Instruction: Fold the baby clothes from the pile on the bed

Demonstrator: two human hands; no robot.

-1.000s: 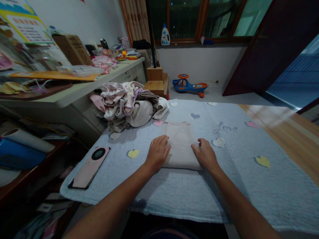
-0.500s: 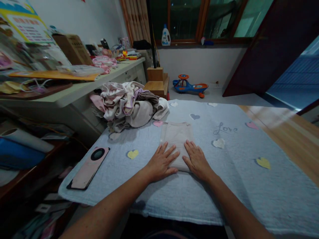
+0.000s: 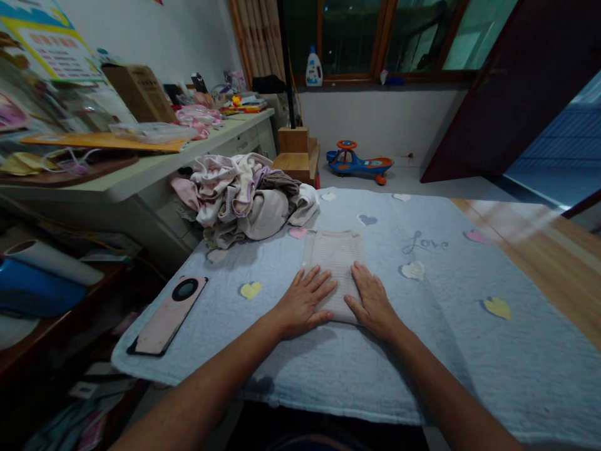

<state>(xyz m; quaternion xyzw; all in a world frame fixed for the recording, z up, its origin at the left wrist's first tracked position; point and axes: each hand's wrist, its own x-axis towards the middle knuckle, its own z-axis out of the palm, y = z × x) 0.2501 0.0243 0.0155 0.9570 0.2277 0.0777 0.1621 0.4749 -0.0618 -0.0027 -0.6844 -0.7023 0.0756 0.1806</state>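
Observation:
A folded beige garment, finely ribbed, lies flat on the light blue cloth that covers the table. My left hand rests flat over its left edge, fingers spread. On its right edge lies my right hand, palm down, with the thumb apart from the fingers. Both hands touch the garment without gripping it, and hide its lower corners. Beyond them to the left is a heap of crumpled clothes in beige, white, pink and brown.
A pink phone lies face down at the cloth's left corner. Along the left side runs a cluttered desk. A wooden step-like piece stands behind the heap. On the floor at the back is a blue and orange ride-on toy.
My right hand's fingers have shifted slightly to the right along the garment's edge. My left hand has moved very little, and the garment stays in place.

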